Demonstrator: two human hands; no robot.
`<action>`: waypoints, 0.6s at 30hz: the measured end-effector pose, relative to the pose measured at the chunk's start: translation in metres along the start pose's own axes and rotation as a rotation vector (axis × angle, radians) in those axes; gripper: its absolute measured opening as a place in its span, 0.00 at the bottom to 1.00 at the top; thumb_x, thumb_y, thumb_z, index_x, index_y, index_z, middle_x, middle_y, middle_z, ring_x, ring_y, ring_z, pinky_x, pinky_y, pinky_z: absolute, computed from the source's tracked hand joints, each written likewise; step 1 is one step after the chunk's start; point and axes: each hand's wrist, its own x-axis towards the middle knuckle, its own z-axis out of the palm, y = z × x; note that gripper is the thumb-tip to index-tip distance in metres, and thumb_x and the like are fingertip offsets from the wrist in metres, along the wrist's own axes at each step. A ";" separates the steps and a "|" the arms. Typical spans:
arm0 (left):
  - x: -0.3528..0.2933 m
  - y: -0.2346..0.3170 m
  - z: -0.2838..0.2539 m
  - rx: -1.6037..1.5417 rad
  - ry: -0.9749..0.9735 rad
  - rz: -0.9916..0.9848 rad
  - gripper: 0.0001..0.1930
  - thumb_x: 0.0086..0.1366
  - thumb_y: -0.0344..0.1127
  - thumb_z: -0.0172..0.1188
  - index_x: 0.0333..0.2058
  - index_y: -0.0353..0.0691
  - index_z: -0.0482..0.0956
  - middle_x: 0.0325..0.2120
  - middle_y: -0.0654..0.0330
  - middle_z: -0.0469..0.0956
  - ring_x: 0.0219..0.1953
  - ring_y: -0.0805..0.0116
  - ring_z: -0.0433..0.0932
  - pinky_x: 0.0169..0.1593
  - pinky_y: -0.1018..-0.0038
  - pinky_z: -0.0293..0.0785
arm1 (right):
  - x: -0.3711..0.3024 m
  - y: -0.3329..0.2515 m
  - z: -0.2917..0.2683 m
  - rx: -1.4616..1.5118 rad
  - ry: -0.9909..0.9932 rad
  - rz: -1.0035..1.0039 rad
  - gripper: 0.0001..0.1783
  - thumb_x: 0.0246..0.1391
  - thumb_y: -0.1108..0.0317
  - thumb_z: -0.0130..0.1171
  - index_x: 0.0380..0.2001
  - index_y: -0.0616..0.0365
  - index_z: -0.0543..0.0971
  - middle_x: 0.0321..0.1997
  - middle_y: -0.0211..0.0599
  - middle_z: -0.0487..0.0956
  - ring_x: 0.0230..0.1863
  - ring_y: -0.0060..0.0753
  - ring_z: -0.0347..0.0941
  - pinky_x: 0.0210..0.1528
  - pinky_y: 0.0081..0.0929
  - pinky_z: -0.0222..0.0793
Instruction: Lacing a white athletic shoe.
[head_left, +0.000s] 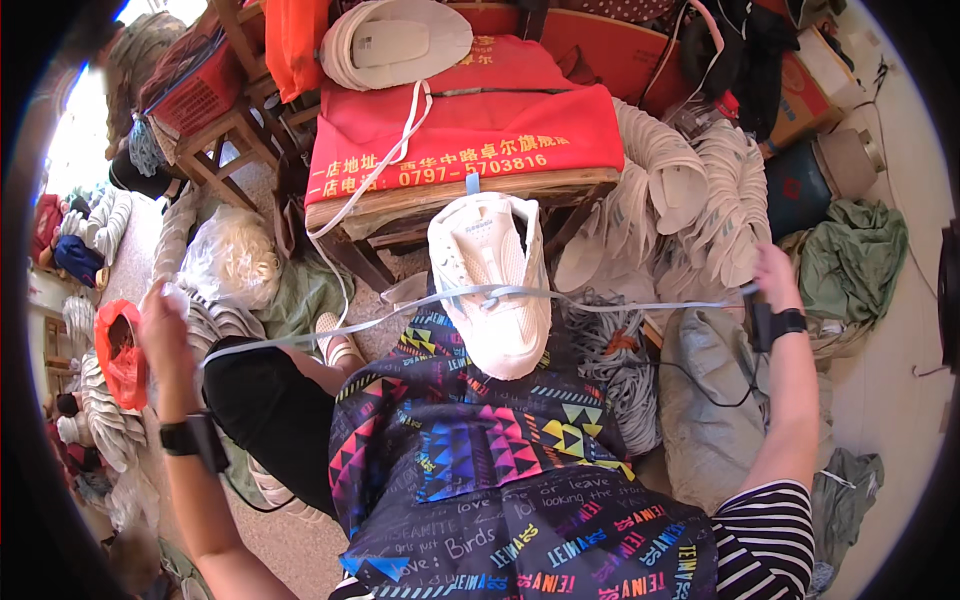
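A white sneaker (490, 280) rests on my lap, toe toward me, on a dark apron (480, 450) with bright patterns. A long pale lace (620, 300) runs through the shoe and stretches out to both sides. My left hand (165, 320) is raised far out to the left, shut on one end of the lace. My right hand (775, 275) is out to the right, shut on the other end. Both wrists wear black bands.
A wooden stool (450, 200) draped with a red cloth (470, 130) stands just ahead, a stack of white insoles (395, 40) on top. More white insoles (700, 190) pile at the right. A bundle of pale laces (615, 350) and a grey sack (705, 400) lie by my right knee.
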 end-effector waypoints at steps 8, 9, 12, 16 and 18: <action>-0.190 0.033 0.244 -0.220 -0.875 -0.052 0.10 0.73 0.35 0.46 0.41 0.35 0.73 0.37 0.58 0.79 0.32 0.74 0.77 0.42 0.75 0.77 | -0.196 0.050 0.257 -0.661 -0.823 -0.428 0.12 0.66 0.60 0.47 0.38 0.57 0.75 0.25 0.21 0.69 0.27 0.15 0.62 0.30 0.17 0.62; -0.199 0.026 0.256 -0.276 -0.903 -0.084 0.09 0.73 0.34 0.46 0.41 0.35 0.73 0.35 0.59 0.79 0.31 0.76 0.76 0.38 0.78 0.75 | -0.215 0.058 0.269 -0.599 -0.817 -0.641 0.13 0.65 0.62 0.48 0.34 0.60 0.74 0.20 0.28 0.69 0.24 0.21 0.64 0.28 0.26 0.64; -0.220 0.023 0.268 -0.156 -0.935 -0.067 0.09 0.73 0.34 0.45 0.41 0.36 0.73 0.33 0.61 0.79 0.27 0.79 0.74 0.31 0.82 0.70 | -0.240 0.060 0.279 -0.775 -0.841 -0.660 0.15 0.65 0.59 0.47 0.32 0.61 0.70 0.24 0.50 0.73 0.27 0.53 0.71 0.30 0.41 0.66; -0.237 0.030 0.268 0.032 -1.014 -0.036 0.11 0.72 0.36 0.47 0.38 0.36 0.75 0.23 0.65 0.76 0.22 0.83 0.70 0.26 0.84 0.64 | -0.246 0.054 0.273 -0.904 -0.787 -0.810 0.13 0.66 0.62 0.48 0.34 0.61 0.73 0.21 0.37 0.74 0.24 0.39 0.69 0.30 0.33 0.66; -0.240 0.025 0.266 0.070 -1.011 -0.058 0.13 0.72 0.40 0.50 0.35 0.37 0.77 0.17 0.68 0.73 0.17 0.84 0.67 0.21 0.84 0.63 | -0.234 0.059 0.273 -0.774 -0.805 -0.953 0.12 0.66 0.63 0.48 0.35 0.61 0.73 0.21 0.36 0.74 0.24 0.36 0.69 0.30 0.32 0.66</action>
